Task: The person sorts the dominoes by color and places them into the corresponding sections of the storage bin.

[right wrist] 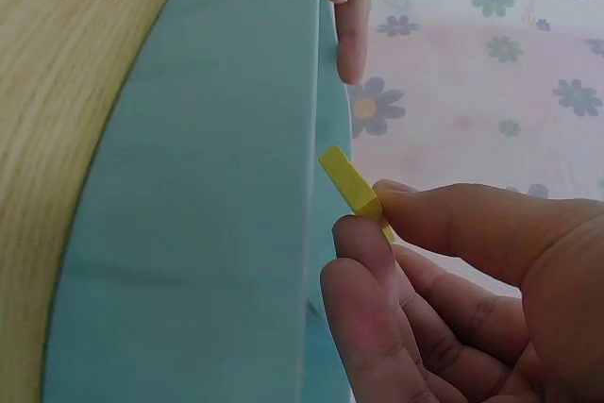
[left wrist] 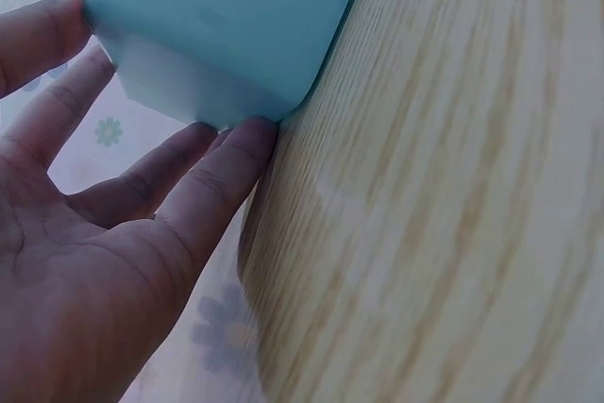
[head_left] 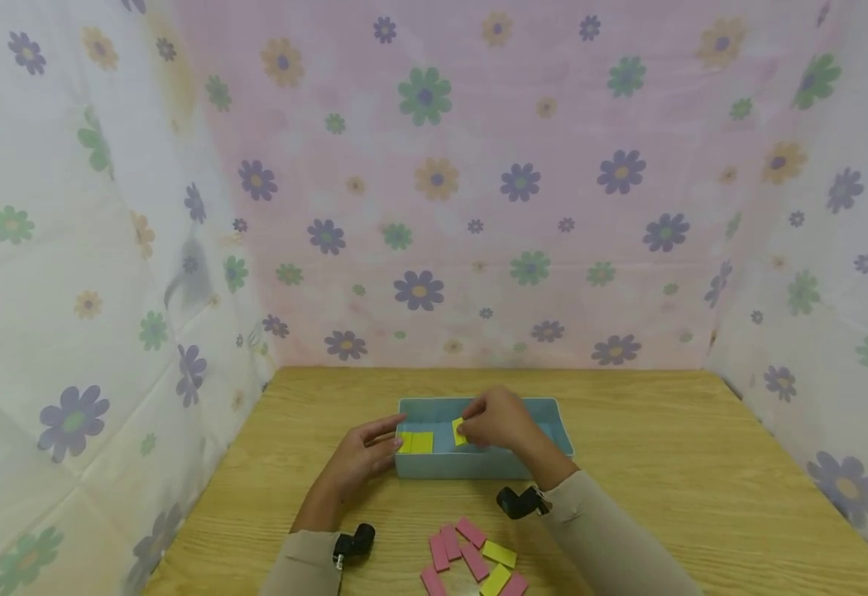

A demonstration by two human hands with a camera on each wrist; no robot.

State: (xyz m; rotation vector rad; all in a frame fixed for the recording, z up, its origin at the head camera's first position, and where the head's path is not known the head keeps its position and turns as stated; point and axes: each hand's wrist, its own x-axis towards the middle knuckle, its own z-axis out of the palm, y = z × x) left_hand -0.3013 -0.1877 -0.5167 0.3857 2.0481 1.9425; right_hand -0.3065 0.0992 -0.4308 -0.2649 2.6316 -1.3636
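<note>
A light blue rectangular bin (head_left: 471, 467) stands on the wooden table. Inside its left end, yellow blocks (head_left: 416, 443) lie side by side. My right hand (head_left: 504, 420) is over the bin and pinches a yellow block (right wrist: 349, 183) between thumb and fingers, close above the near wall in the right wrist view. With fingers extended, my left hand (head_left: 359, 459) rests against the bin's left end; the left wrist view shows its fingertips (left wrist: 253, 134) touching the outer wall low down and near the rim.
On the table in front of the bin lies a loose group of pink blocks (head_left: 474, 561) and yellow blocks (head_left: 499, 554). Flower-patterned cloth (head_left: 471, 207) walls in the table at the back and both sides. Each wrist carries a small black camera (head_left: 355, 542).
</note>
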